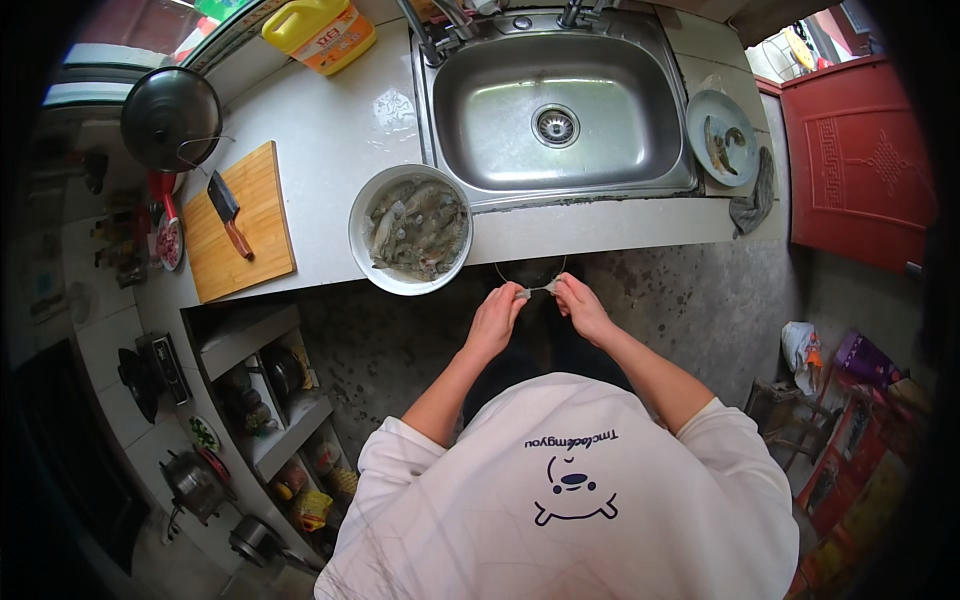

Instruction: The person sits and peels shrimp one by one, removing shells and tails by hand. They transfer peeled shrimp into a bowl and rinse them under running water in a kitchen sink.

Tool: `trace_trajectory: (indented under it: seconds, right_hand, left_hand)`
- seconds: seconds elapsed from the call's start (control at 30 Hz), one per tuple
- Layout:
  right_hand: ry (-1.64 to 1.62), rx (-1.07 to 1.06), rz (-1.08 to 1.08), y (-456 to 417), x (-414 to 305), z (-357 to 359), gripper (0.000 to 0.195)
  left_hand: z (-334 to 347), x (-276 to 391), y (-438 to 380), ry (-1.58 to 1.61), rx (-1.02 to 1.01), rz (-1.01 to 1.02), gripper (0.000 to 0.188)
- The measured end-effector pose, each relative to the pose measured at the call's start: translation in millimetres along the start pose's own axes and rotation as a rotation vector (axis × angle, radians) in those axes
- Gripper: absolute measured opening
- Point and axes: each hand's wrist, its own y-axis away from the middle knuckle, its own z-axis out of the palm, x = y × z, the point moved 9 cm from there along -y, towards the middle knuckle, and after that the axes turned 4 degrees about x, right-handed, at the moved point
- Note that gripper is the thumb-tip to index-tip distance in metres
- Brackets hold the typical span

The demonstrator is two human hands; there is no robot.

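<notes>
Both hands are together in front of the counter edge, over a dark round container whose thin rim (501,268) partly shows. Between the fingertips of my left hand (495,319) is a small greyish, translucent piece (523,294), which looks like raw shrimp. My right hand (583,306) pinches a pale piece (552,286). A thin strand seems to stretch from one to the other; fingers hide most of both. To the left, a white bowl (360,259) holds many raw grey shrimp (420,225) in liquid and stands at the counter's front edge.
A steel sink (495,161) is set in the counter (330,150). Right of it, a plate (724,105) carries two shrimp beside a grey cloth (752,196). On the left, a cleaver (227,210) lies on a wooden cutting board (262,259). A yellow jug (322,34) stands behind.
</notes>
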Motion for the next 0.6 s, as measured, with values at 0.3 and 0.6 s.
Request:
trace_trajectory:
  seconds: [0.3, 0.6]
  right_hand:
    - [0.122, 0.004, -0.063, 3, -11, -6, 0.018]
    - [0.598, 0.089, -0.394, 31, -78, 3, 0.014]
  left_hand:
    - [6, -19, -2, -0.048, -0.008, -0.002, 0.015]
    - [-2, -16, -7, 0.049, 0.035, -0.019, 0.015]
